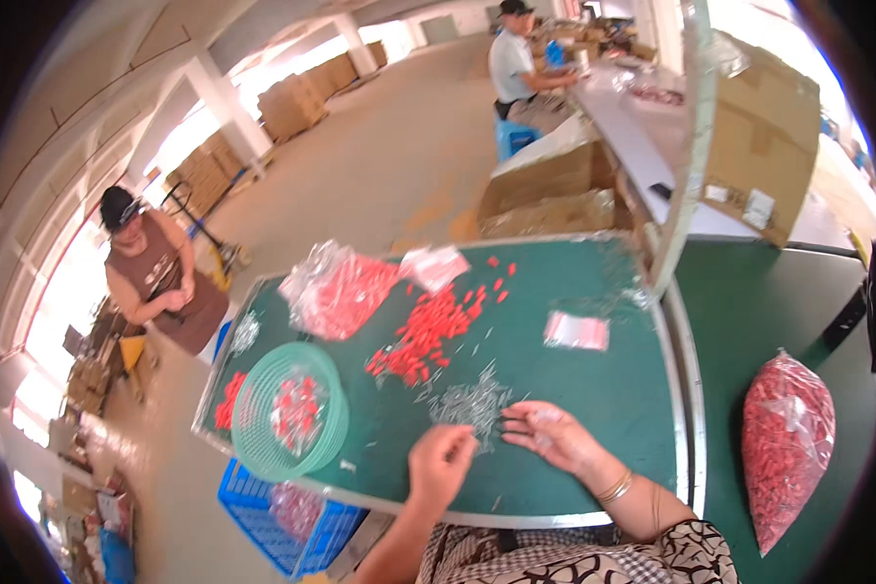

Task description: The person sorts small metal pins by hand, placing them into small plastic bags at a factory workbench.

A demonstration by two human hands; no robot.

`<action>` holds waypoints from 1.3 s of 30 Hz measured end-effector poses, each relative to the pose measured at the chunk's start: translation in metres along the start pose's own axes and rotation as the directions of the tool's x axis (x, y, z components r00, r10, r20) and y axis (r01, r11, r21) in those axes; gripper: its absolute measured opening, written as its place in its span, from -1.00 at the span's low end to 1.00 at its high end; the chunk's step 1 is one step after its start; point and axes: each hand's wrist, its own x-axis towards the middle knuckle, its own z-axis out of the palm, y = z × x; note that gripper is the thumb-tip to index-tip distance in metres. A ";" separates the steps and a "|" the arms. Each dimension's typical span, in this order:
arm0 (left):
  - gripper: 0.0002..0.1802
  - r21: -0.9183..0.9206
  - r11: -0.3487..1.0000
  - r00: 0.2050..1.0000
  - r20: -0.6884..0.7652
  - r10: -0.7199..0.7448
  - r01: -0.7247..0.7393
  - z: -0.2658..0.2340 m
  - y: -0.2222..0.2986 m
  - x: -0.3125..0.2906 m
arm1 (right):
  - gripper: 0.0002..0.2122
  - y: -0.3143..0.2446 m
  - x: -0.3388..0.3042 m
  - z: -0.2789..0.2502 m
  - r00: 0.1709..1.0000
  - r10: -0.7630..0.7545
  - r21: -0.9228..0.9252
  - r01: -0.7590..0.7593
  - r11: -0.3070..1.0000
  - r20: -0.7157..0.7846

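My left hand [440,459] rests on the green table [594,389], fingers curled at the near edge of a pile of small silver screws [469,401]. Whether it pinches a screw is hidden. My right hand [553,435], with a gold bangle at the wrist, lies with fingers spread beside the same pile, touching its right side. Beyond the screws lies a heap of small red plastic plugs [428,333].
A green mesh basket [289,411] holds some red plugs. Clear bags of red plugs [336,289] lie at the far left; a small packed bag [575,331] lies mid-table. A large red bag [786,443] lies right. A blue crate [282,526] stands below. Two persons work nearby.
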 end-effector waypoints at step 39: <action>-0.86 -0.594 0.741 0.933 0.051 -0.356 0.315 0.088 -0.025 -0.002 | -0.74 -0.012 -0.004 0.007 0.903 -0.254 -0.266 0.165 0.950 -0.348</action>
